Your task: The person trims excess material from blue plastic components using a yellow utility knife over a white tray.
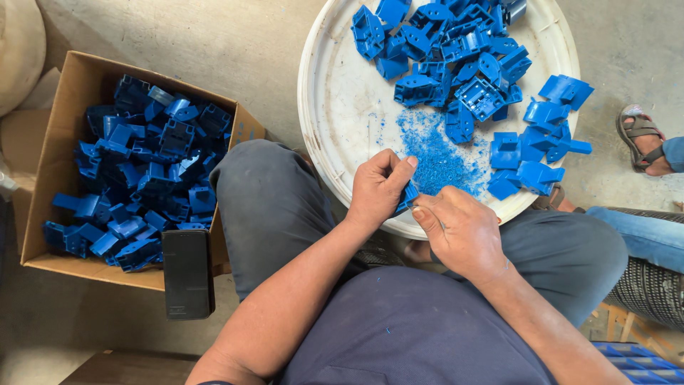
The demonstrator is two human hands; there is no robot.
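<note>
- The round white plastic tray (335,107) rested across the person's knees, carrying a heap of blue moulded plastic parts (456,50) and blue shavings (438,160).
- The brown cardboard box (60,121) of matching parts stood to the left.
- The left hand (377,189) pinched a small blue plastic part (407,197) at the tray's near rim.
- The right hand (459,228), clenched, met that part from the right; whether it held anything could not be told.

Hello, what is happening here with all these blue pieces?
A seated person holds one small blue part between both hands, the left hand gripping it and the right hand working at its edge. It sits over a white round tray with a pile of blue parts and blue shavings. A cardboard box on the left is full of similar parts, with a black phone on its edge.
</note>
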